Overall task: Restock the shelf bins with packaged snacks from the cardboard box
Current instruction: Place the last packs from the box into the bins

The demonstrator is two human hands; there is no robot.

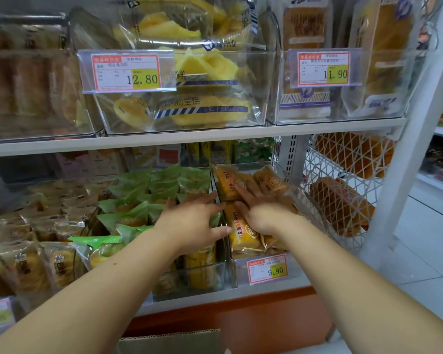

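Orange snack packs (243, 233) fill the clear bin (296, 198) at centre frame; our left hand (189, 221) and right hand (260, 213) lie flat and open on them, gripping nothing. Press unevenly and we could tip packs over its rim; the cardboard box (169, 341) waits at bottom centre.

The head camera looks forward and slightly down, close to the lower shelf bins (230, 272).

orange snack packs (243, 231) in clear bin (261, 279)
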